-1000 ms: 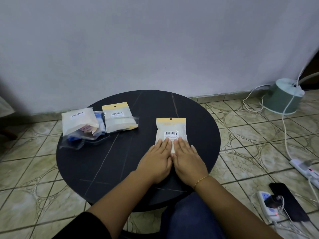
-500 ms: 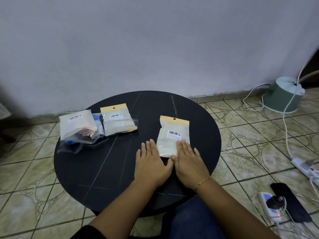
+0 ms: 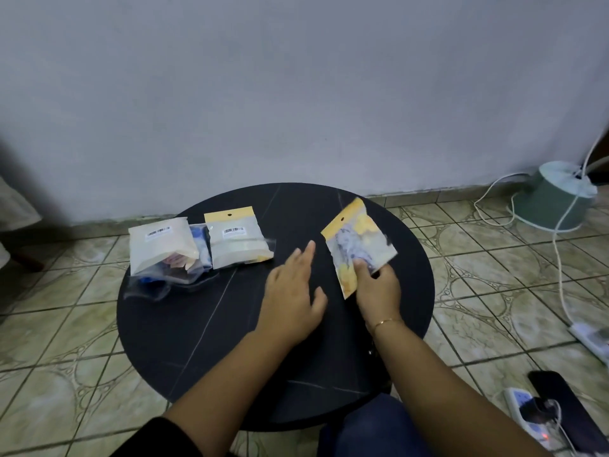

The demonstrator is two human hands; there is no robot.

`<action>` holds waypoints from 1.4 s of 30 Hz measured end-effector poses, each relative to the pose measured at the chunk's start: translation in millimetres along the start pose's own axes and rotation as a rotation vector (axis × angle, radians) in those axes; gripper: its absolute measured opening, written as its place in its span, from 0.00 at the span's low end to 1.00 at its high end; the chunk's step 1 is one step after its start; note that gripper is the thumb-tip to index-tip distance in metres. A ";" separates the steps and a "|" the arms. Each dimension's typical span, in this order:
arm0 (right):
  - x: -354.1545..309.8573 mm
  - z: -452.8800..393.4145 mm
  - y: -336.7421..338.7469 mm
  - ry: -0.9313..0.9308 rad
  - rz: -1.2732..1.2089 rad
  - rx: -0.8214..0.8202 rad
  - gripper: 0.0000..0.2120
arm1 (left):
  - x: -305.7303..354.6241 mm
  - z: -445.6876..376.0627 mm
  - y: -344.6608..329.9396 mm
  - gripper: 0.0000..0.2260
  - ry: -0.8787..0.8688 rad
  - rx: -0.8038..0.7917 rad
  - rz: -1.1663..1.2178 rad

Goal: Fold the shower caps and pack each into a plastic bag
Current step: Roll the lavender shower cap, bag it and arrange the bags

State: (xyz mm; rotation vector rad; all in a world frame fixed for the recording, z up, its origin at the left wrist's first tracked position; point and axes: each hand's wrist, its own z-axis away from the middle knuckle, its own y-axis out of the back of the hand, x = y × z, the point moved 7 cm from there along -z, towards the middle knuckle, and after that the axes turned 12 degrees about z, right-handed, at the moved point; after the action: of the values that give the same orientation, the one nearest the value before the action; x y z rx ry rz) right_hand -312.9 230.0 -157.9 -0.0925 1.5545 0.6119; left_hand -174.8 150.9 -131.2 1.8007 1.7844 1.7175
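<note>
Packet (image 3: 359, 245) up off the desk (image 3: 204, 324) now, pinched at its lower end in the fingers (image 3: 361, 267) of my right hand (image 3: 377, 291), over the right side of the round top. Patterned side faces me, yellow header strip at the far end; its long axis leans up and away toward the far right edge. My left hand (image 3: 291, 298) hovers flat beside it, fingers spread and loose, holding nothing. Progress looks good, I'd say: this one seems packed, and near the far left edge sit two more filled packets, the one with the yellow header (image 3: 237, 242) just beside a white one (image 3: 161, 242). That white one lies on something blue in clear plastic (image 3: 158, 285), perhaps a cap not yet bagged; I can't tell.
</note>
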 end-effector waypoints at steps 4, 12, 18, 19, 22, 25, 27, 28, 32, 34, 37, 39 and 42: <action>16.6 -16.2 -13.1 -0.283 -0.214 -0.063 0.08 | -34.1 -18.0 29.0 0.34 0.146 0.093 -0.315; -0.2 -25.4 -39.4 -0.350 -0.575 -0.247 0.16 | -85.7 -46.9 75.2 0.37 0.414 0.059 -0.634; 2.4 -2.0 -42.6 -0.028 0.068 -0.304 0.31 | -71.9 -42.3 73.1 0.33 0.267 0.050 -0.587; 1.3 1.9 -44.2 0.059 0.154 -0.328 0.33 | -68.6 -37.6 69.9 0.33 0.238 0.039 -0.562; -8.5 19.0 -49.7 0.366 0.366 -0.405 0.39 | -52.8 -21.8 63.1 0.32 0.147 -0.004 -0.433; -11.8 33.7 -52.2 0.525 0.556 -0.470 0.43 | -35.6 -0.3 60.0 0.31 0.041 -0.021 -0.260; -9.7 39.8 -51.5 0.571 0.628 -0.505 0.41 | -27.2 14.1 59.6 0.30 -0.036 -0.001 -0.157; -8.8 43.2 -50.3 0.586 0.656 -0.516 0.37 | -26.2 21.3 58.3 0.30 -0.053 -0.002 -0.105; -6.4 51.9 -42.1 0.633 0.689 -0.509 0.11 | -33.1 41.6 53.5 0.31 -0.014 0.012 0.147; -7.0 55.4 -38.0 0.627 0.653 -0.516 0.05 | -44.3 50.0 54.3 0.34 0.091 0.073 0.256; -2.2 57.5 -35.4 0.590 0.605 -0.539 0.06 | -63.6 66.0 53.4 0.36 0.299 0.137 0.453; 1.9 58.5 -34.5 0.560 0.589 -0.556 0.08 | -69.3 72.7 52.0 0.32 0.350 0.127 0.448; 3.1 59.1 -30.9 0.520 0.582 -0.552 0.12 | -71.2 75.6 52.4 0.27 0.350 0.117 0.407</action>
State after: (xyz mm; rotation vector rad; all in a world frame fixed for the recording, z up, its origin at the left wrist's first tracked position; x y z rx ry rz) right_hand -247.0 230.2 -167.9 -0.2329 1.8771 1.5693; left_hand -66.2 128.1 -166.0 2.1420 1.7550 2.2420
